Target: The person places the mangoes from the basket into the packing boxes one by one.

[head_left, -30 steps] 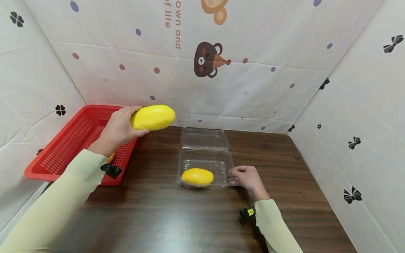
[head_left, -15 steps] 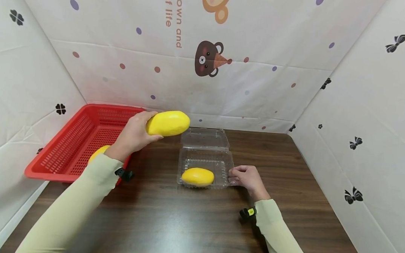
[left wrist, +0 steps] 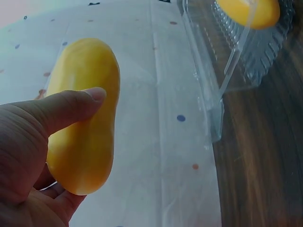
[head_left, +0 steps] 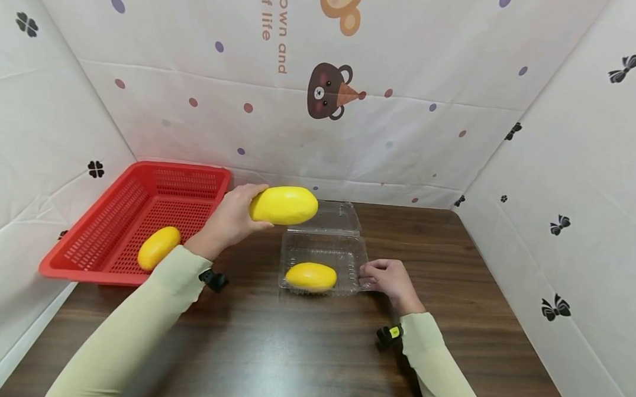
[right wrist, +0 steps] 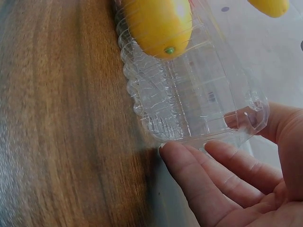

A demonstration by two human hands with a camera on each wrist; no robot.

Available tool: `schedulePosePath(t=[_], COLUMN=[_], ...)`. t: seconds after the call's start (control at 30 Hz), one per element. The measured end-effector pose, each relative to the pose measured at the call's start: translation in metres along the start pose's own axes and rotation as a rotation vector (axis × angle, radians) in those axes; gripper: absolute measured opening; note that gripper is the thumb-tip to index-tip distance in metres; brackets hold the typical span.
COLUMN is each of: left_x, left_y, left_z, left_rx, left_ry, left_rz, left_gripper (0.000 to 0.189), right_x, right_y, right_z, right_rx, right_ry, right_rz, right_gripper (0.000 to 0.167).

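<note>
My left hand (head_left: 233, 218) holds a smooth, oblong yellow fruit (head_left: 284, 205) in the air, level with the raised far part of a clear plastic clamshell box (head_left: 323, 252). In the left wrist view, the thumb (left wrist: 71, 106) lies across this fruit (left wrist: 85, 142), with fingers behind it. My right hand (head_left: 389, 281) pinches the box's right rim. The right wrist view shows the thumb over the rim and the other fingers (right wrist: 227, 175) along the outer wall. Inside the open box, near its front left, lies a second yellow fruit (head_left: 311, 277) with a green stem spot.
A red perforated plastic basket (head_left: 136, 214) stands at the left back, with one more yellow fruit (head_left: 158, 248) inside. The dark wood table (head_left: 269, 344) meets a patterned white sheet (head_left: 405, 155) at the back, and similar sheets enclose both sides.
My left hand has carried its yellow fruit rightward and slightly down, from near the basket toward the clamshell box. The fruit in the basket now shows fully. My right hand has stayed at the rim.
</note>
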State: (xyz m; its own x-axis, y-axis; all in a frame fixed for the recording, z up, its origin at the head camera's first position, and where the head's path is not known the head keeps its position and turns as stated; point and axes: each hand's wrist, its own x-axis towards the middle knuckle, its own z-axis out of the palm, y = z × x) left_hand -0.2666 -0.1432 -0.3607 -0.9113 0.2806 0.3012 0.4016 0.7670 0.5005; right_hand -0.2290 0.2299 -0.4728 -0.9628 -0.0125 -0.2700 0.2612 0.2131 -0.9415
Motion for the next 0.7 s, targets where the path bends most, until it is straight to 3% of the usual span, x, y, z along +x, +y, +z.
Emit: schedulePosePath(t=[0.7], left_x=[0.002], left_y=[0.008], left_z=[0.036], left_rx=[-0.099], left_ry=[-0.034], left_rz=[0.0], left_gripper=[0.082], right_x=[0.001], right_y=[0.002], right_z=[0.001], right_rx=[-0.022], right_ry=[0.005], right_rz=[0.005], right_gripper=[0.026])
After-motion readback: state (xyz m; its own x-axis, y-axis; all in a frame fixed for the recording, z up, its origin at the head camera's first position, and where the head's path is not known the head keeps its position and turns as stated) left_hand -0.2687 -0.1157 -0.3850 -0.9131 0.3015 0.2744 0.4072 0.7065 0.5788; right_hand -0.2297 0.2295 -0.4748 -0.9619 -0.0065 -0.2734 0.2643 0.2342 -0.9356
